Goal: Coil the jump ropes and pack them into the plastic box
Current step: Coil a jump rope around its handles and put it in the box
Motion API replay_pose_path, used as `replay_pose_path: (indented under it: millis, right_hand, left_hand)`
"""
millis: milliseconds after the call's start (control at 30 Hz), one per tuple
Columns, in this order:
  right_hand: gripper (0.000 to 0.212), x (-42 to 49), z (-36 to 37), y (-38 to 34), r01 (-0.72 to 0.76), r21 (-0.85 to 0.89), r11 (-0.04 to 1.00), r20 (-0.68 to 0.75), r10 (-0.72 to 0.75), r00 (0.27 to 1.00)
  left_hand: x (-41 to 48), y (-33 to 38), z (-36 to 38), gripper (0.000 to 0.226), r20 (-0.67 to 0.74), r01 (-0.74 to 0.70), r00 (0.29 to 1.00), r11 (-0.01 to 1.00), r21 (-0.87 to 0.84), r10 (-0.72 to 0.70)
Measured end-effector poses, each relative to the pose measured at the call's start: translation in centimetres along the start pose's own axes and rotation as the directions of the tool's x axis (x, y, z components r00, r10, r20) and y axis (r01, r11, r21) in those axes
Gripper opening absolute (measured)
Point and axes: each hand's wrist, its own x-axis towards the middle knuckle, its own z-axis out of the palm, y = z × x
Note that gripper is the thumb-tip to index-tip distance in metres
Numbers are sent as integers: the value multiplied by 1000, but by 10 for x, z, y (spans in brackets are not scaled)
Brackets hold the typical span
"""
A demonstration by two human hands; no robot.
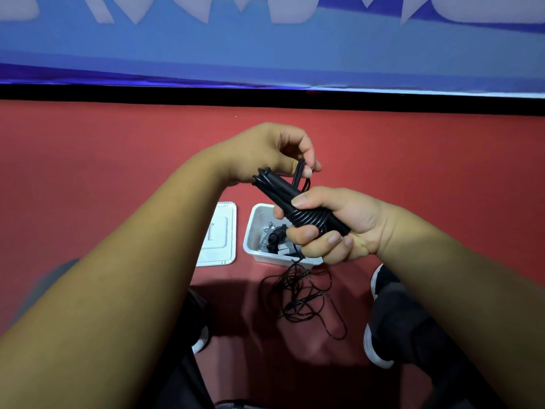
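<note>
Your left hand sat farther from you and to the left, and your right hand sat nearer and to the right. The jump rope ran between the two hands, both gripping it above the floor. Beneath them the plastic box stood on the floor with other bundles inside it. The lid lay just left of the box, apart from it. On the box's near side a loose rope lay on the floor between your left shoe and right shoe, one strand rising toward your right hand.
</note>
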Motion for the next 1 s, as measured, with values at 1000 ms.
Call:
replay_pose_path:
  millis: [1000]
  right_hand:
    - [76, 5, -10, -27, 259, -300, 918, -832, -385, 401]
  left_hand:
    - [4, -5, 17, 29, -243, 322, 932, 921, 221, -268]
